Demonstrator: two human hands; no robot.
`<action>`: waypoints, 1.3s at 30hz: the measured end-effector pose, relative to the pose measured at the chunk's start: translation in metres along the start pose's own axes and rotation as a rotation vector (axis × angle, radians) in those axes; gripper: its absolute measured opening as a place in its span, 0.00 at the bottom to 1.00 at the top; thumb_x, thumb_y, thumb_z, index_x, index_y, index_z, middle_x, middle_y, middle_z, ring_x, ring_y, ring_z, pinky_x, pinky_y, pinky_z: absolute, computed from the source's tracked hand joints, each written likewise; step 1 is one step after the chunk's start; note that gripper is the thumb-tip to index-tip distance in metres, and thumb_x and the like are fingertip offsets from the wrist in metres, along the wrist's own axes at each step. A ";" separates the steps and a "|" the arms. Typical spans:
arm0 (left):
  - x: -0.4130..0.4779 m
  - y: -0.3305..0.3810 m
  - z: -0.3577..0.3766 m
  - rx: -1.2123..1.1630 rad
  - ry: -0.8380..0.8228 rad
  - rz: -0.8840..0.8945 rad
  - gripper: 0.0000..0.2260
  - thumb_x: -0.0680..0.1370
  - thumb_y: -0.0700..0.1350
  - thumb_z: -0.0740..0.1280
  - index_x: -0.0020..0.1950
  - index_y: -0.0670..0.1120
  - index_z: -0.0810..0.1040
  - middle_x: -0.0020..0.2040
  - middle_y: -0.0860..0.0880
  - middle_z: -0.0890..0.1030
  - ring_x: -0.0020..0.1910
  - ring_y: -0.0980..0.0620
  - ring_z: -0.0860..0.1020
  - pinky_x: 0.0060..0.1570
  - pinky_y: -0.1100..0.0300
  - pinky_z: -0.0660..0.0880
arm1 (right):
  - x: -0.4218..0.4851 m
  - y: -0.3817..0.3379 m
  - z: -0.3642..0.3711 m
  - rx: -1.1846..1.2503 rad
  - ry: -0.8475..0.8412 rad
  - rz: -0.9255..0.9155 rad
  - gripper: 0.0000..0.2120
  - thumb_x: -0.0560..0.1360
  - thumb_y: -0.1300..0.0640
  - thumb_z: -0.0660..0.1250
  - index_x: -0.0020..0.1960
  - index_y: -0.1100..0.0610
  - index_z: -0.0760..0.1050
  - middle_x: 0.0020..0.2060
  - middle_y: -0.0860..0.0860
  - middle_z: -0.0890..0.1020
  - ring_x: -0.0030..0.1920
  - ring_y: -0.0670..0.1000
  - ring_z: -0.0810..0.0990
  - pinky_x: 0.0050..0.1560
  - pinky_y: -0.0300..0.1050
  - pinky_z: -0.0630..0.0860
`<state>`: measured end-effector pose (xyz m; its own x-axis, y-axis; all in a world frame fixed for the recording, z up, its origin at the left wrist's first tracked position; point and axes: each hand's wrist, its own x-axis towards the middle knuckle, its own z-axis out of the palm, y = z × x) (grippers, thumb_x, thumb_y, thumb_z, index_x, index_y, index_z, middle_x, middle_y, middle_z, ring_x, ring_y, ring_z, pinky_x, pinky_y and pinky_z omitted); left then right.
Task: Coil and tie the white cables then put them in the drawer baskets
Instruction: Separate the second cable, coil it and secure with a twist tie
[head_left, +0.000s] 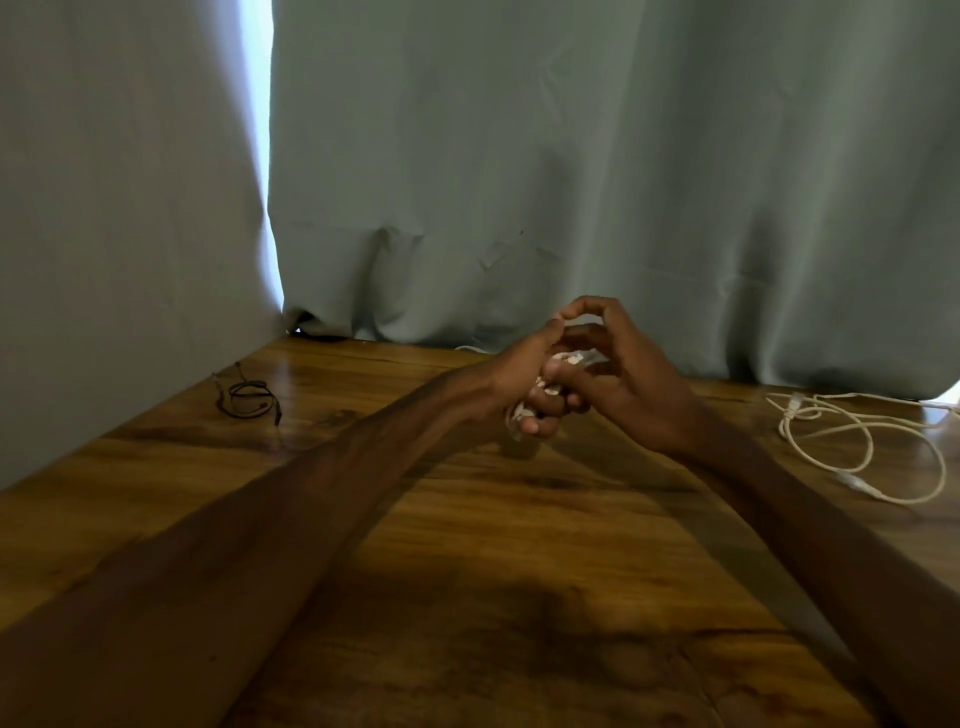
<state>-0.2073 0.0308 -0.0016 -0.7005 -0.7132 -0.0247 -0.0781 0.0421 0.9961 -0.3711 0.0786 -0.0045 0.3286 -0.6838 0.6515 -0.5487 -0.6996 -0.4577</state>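
Wood table (467, 545) in front; above it, left hand (519, 374) and right hand (628, 379) both clutch one bundled white cable (569, 357), seemingly mid-tying. Right of that bundle, a loose white cable (858, 483) waits uncoiled; baskets unseen.

Bare forearms reach forward and the two hands meet, raised in front.
The left hand (519, 382) wraps its curled fingers round a white cable bundle (521, 414). The right hand (631, 379) closes in from the opposite side, its fingers arched high over the left thumb and its thumb laid on the bundle (fingertip contact is too blurred to read).
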 end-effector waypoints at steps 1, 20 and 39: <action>-0.003 0.003 0.002 -0.042 -0.035 -0.008 0.36 0.83 0.68 0.41 0.41 0.39 0.71 0.25 0.47 0.68 0.17 0.55 0.64 0.20 0.66 0.65 | -0.002 -0.001 0.002 0.105 -0.046 0.020 0.23 0.81 0.50 0.69 0.71 0.51 0.63 0.47 0.50 0.85 0.45 0.50 0.86 0.47 0.54 0.84; 0.007 0.004 0.039 0.034 0.659 0.105 0.34 0.85 0.63 0.46 0.39 0.42 0.78 0.23 0.46 0.76 0.19 0.52 0.73 0.21 0.63 0.69 | 0.003 0.010 0.032 -0.126 0.401 -0.006 0.11 0.80 0.51 0.66 0.48 0.59 0.78 0.33 0.45 0.82 0.33 0.43 0.82 0.32 0.37 0.75; 0.020 0.001 0.035 0.083 0.680 0.117 0.27 0.86 0.59 0.52 0.35 0.45 0.74 0.24 0.49 0.74 0.26 0.51 0.75 0.34 0.58 0.75 | 0.010 0.012 0.025 -0.299 0.487 0.053 0.24 0.80 0.48 0.63 0.30 0.60 0.75 0.23 0.53 0.77 0.24 0.52 0.75 0.33 0.50 0.71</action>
<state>-0.2459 0.0408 -0.0038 -0.1098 -0.9796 0.1684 -0.1024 0.1796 0.9784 -0.3551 0.0578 -0.0191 -0.0587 -0.4929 0.8681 -0.7716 -0.5294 -0.3527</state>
